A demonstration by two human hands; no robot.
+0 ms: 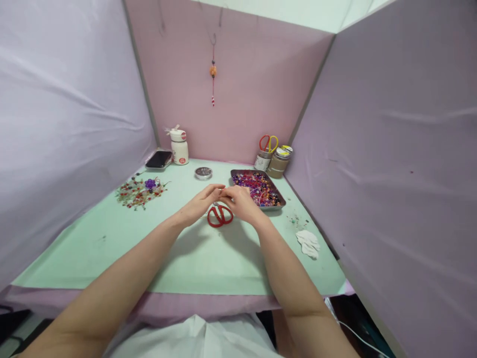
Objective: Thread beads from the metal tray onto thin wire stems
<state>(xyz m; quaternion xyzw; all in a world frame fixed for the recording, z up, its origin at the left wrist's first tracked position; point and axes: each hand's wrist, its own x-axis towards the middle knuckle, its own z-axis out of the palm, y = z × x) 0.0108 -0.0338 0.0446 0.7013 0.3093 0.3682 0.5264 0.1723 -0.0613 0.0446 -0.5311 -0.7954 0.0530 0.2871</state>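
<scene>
Mid-frame, left hand (201,203) and right hand (242,201) are held close, fingers (213,187) bent, any grip indiscernible; beads (265,192) could be spilled if the tray (275,208) is bumped.

"What colour are the near scissors (220,214)?"
"Red-handled."
"And the beads (257,186)?"
"Purple, red, orange — all mingled."
"The cloth (231,268)?"
"Plain mint green — with a pink back wall (261,89) and lilac side walls (391,139)."
</scene>
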